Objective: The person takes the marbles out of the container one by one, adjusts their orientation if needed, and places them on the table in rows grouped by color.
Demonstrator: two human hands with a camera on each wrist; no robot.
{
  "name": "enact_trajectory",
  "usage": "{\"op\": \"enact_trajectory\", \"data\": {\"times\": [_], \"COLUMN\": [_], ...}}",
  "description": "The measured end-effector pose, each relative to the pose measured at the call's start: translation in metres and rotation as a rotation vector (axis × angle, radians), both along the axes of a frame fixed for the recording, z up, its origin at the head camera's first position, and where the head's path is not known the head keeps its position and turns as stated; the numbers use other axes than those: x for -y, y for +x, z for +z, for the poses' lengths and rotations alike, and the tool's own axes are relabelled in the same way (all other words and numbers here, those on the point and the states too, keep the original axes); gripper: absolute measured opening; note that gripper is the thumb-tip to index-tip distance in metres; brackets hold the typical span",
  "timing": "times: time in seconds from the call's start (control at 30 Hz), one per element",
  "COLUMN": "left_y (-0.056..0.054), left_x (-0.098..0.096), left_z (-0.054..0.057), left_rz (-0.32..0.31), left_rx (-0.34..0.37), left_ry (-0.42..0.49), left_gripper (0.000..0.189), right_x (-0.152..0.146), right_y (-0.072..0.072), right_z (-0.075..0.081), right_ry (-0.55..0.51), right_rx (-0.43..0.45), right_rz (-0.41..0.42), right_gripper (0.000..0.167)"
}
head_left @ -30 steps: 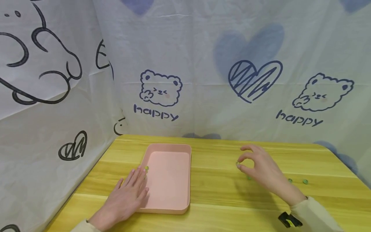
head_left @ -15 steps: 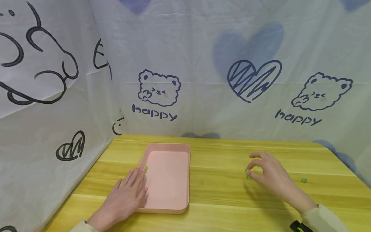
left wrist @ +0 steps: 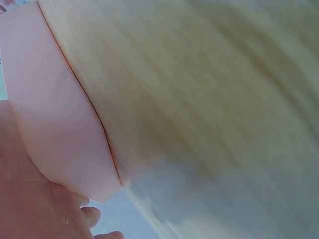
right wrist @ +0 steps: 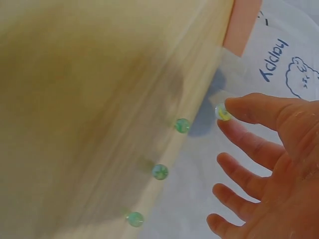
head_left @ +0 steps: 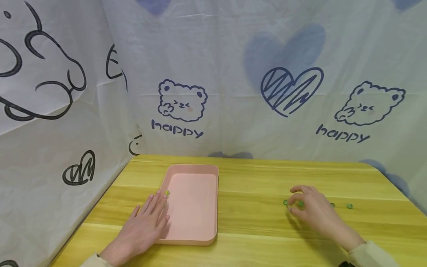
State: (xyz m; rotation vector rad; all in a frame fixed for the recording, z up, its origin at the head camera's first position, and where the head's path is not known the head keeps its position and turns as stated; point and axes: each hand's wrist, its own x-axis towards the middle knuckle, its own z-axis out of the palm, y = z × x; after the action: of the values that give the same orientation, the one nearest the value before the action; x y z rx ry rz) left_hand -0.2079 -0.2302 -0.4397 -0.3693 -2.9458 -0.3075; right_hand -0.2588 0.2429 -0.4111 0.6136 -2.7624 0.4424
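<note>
My right hand [head_left: 315, 211] pinches a clear marble with yellow inside [right wrist: 223, 111] between thumb and index finger, low over the table; its other fingers are spread. Green marbles [head_left: 285, 202] lie in a rough row by this hand, another [head_left: 301, 203] showing inside the curve of thumb and index finger and one [head_left: 349, 206] farther right. Over the left side of a shallow pink tray [head_left: 217, 207], my left hand [head_left: 141, 228] lies flat with straight fingers. A yellow-green marble [head_left: 167, 193] shows at its fingertips; the hand hides part of the tray there.
The yellow wood-grain table [head_left: 253, 222] carries the tray and the marbles. White cloth [head_left: 233, 48] printed with hearts and bears hangs behind the table and along its left side. In the right wrist view, several marbles [right wrist: 160, 172] line the tabletop beside the hand.
My right hand has moved to the right and lower toward the table, with the marble between its fingertips. The left hand keeps its place at the tray.
</note>
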Motion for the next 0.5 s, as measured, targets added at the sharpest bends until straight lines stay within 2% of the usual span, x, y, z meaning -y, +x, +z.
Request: {"op": "enact_trajectory", "data": {"times": [0.13,0.37,0.5], "left_y": [0.000,0.000,0.000], "left_x": [0.000,0.001,0.000], "left_z": [-0.001,-0.001,-0.001], "left_rz": [-0.002,-0.005,-0.006], "left_rx": [-0.007,-0.005,-0.003], "left_ry": [0.002,0.004,0.009], "left_gripper": [0.062,0.061,0.061], "right_x": [-0.001,-0.003,-0.003], "right_y": [-0.002,-0.006,-0.007], "right_z": [-0.005,-0.013,-0.016], "right_ry": [0.002,0.001,0.002], "right_rx": [0.029,0.130,0.131], "right_rz": [-0.003,-0.014,-0.016], "right_gripper": [0.010,0.011,0.011]}}
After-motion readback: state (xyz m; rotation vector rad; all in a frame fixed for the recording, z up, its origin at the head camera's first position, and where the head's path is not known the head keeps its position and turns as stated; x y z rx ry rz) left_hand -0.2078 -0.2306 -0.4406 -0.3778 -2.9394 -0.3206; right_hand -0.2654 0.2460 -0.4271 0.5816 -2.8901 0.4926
